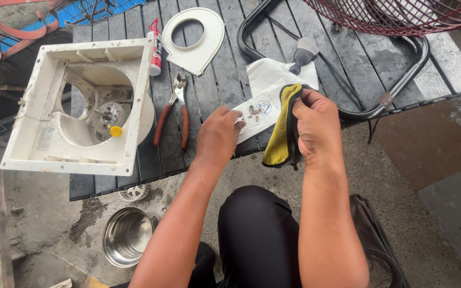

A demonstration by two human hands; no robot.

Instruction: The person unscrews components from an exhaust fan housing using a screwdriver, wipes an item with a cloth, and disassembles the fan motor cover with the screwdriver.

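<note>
My right hand (316, 125) is closed around a yellow cloth with a dark edge (283, 128), which hangs folded from my grip just past the front edge of the dark slatted table (348, 58). My left hand (217, 136) rests with its fingers curled down on a white paper sheet (265, 88), beside a few small screws (253, 110) lying on it; I cannot tell whether it is pinching anything. To the left lie red-handled pliers (174, 109) and a white square fan housing (78, 106).
</note>
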